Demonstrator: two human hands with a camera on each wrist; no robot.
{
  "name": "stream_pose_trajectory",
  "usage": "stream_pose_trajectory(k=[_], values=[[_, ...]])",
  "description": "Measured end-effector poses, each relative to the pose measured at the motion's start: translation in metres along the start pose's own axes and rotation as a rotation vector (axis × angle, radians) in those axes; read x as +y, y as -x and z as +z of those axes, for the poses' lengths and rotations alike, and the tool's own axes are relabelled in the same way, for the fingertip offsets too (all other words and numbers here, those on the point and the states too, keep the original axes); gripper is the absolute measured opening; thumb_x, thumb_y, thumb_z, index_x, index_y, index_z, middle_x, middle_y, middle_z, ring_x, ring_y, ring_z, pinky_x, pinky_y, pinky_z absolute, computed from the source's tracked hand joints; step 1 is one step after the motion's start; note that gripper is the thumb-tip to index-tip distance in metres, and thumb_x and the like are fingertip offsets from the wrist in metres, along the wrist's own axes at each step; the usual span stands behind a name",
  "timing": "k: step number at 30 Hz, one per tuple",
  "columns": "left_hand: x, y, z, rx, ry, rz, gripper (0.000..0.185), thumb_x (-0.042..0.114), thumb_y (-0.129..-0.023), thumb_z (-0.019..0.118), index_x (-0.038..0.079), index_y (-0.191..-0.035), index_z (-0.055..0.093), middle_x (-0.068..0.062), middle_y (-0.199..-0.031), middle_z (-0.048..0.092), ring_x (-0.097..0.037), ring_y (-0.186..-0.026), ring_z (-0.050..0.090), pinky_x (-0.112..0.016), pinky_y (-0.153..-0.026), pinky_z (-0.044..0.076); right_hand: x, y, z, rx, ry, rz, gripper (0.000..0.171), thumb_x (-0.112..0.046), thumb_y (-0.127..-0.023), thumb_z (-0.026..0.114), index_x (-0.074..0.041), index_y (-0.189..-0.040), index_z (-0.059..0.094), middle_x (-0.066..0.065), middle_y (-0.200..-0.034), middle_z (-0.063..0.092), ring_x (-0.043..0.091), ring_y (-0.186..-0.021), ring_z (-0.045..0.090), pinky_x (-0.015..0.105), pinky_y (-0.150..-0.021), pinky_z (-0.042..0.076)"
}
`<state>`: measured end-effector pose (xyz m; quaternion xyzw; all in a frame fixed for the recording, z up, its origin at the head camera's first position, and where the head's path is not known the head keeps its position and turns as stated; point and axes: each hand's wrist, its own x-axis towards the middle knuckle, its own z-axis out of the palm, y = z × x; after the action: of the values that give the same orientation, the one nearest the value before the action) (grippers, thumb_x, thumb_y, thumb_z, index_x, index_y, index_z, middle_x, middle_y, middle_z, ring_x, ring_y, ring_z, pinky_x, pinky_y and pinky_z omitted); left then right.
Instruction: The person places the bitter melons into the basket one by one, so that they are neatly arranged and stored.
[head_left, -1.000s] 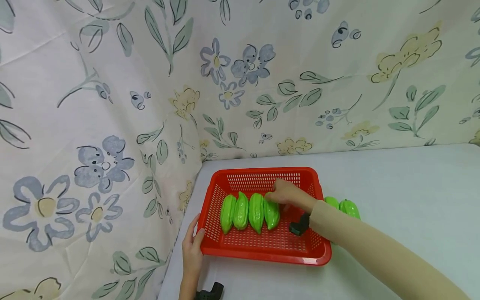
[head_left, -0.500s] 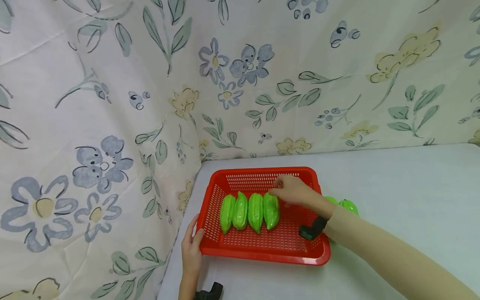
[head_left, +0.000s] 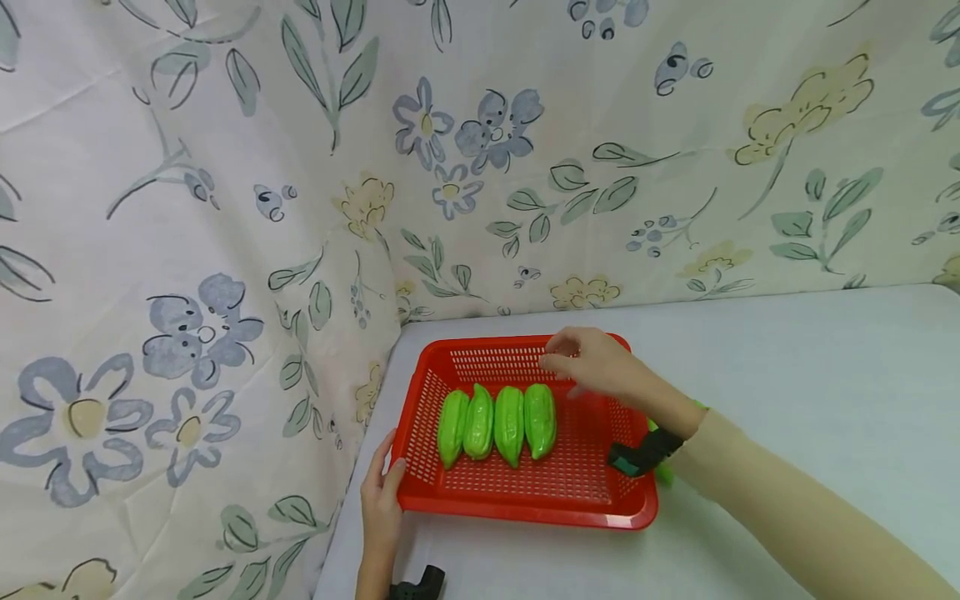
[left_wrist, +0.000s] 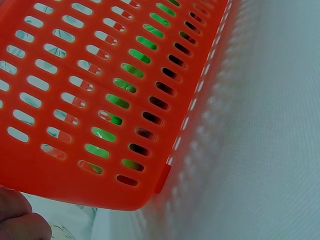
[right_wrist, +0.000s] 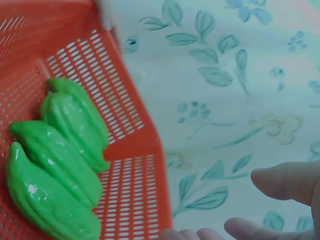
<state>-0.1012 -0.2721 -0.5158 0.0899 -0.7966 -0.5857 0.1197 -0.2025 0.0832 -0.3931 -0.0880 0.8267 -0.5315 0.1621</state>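
- Floral cloth [head_left: 187,250] is seen hung as backdrop at far left & behind; same print is seen in rt wrist view past the basket wall.
- Left hand [head_left: 381,504] is laid at near-left corner of red basket [head_left: 525,508]: thumb is set on the rim, fingers are stretched along the outer wall, so basket is steadied w/ straight fingers, not clutched. In left wrist view only a bit of the hand is caught at bottom-left corner, beside the slotted wall; grip can't be told from that view alone.
- Red basket is stood on white table [head_left: 825,375], near the table's left-rear corner, close to the cloth.
- Four green ridged fruits [head_left: 497,422] are lined side by side in basket's left half, touching one another, long axes running front to back. Green is also glimpsed thru the slots in left wrist view.
- Basket's rt half is shown as bare mesh floor.
- Right hand [head_left: 600,371] is held above basket's rear-right part, apart from the fruits; fingers are loosely spread, nothing is held. In rt wrist view fingertips [right_wrist: 285,182] are seen relaxed & apart, w/ air betw them.
- Black wrist strap [head_left: 641,454] is worn on rt forearm, over basket's rt rim.
- More green fruit [head_left: 663,475] is partly hidden behind rt forearm, just outside basket's rt wall, on table; count can't be told.
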Motion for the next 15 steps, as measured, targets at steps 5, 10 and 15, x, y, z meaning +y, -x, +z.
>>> stream_pose_trajectory(k=[5,10,15], values=[[-0.001,0.003,-0.001,0.015,0.000,-0.024,0.049,0.011,-0.107,0.045,0.009,-0.155,0.048,-0.019,-0.148,0.058,-0.018,-0.082,0.074,-0.024,-0.071,0.063,0.001,0.007,0.002,-0.017,0.007,-0.017,0.043,-0.031,-0.100,0.069,0.000,-0.129,0.061,0.018,-0.126,0.066,0.020,-0.089,0.072,0.038,-0.073,0.065],[-0.001,0.004,-0.003,0.002,-0.012,-0.034,0.049,0.014,-0.108,0.046,0.013,-0.157,0.047,-0.017,-0.150,0.058,-0.020,-0.082,0.075,-0.025,-0.072,0.063,0.002,0.010,0.004,-0.004,0.019,-0.017,0.040,-0.029,-0.100,0.069,-0.001,-0.128,0.062,0.017,-0.126,0.066,0.018,-0.086,0.072,0.035,-0.070,0.065],[0.000,0.000,-0.003,-0.010,-0.029,-0.025,0.048,0.016,-0.108,0.048,0.016,-0.156,0.048,-0.015,-0.149,0.059,-0.023,-0.078,0.075,-0.026,-0.071,0.063,-0.001,0.014,0.002,0.002,0.024,-0.034,0.038,-0.029,-0.100,0.069,-0.003,-0.127,0.063,0.015,-0.124,0.067,0.019,-0.083,0.072,0.034,-0.069,0.065]])
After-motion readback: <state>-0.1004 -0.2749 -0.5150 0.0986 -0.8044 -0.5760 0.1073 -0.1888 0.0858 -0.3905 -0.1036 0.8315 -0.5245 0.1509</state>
